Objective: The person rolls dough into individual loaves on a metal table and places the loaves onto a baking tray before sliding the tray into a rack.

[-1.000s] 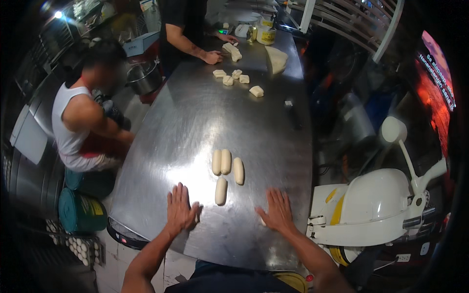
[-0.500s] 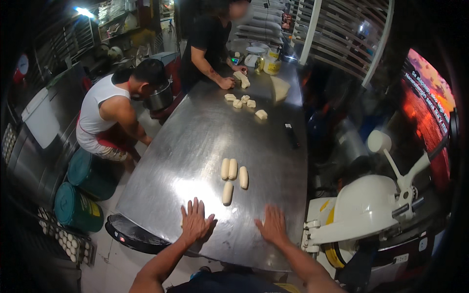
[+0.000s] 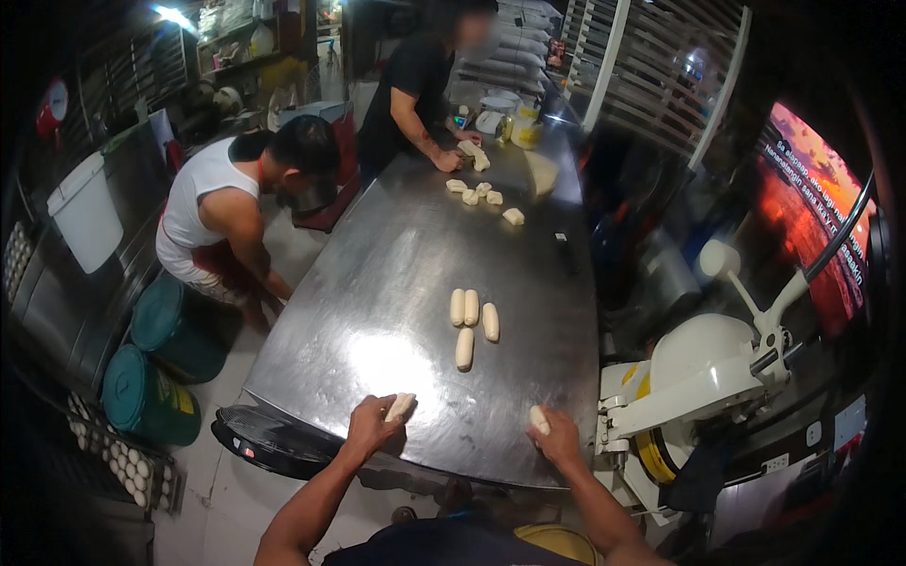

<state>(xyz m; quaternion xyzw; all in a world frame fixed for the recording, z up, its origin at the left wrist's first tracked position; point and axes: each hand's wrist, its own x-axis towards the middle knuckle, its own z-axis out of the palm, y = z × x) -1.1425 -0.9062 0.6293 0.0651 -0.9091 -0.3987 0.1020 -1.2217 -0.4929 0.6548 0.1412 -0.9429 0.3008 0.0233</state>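
Observation:
Near the front edge of the steel table, my left hand [image 3: 372, 426] has its fingers closed round a short dough roll [image 3: 401, 407]. Farther right, my right hand [image 3: 560, 438] grips another dough roll [image 3: 539, 420] at its near side. Ahead of both hands lies a small group of smooth, pale dough logs [image 3: 471, 308], two of them side by side, one to their right and one nearer me [image 3: 464, 350]. Rough dough pieces [image 3: 470, 197] sit at the far end, where a co-worker's hands handle a larger dough piece [image 3: 475, 157].
The steel table [image 3: 396, 283] stretches away from me. A white machine with a lever [image 3: 708, 363] stands against its right side. At left, a co-worker in a white top [image 3: 222, 203] bends beside green drums [image 3: 151, 396]. Egg trays [image 3: 132, 472] stand at lower left.
My hands were flat with fingers spread; now each is curled round a dough roll that was mostly hidden under it. The view has shifted slightly.

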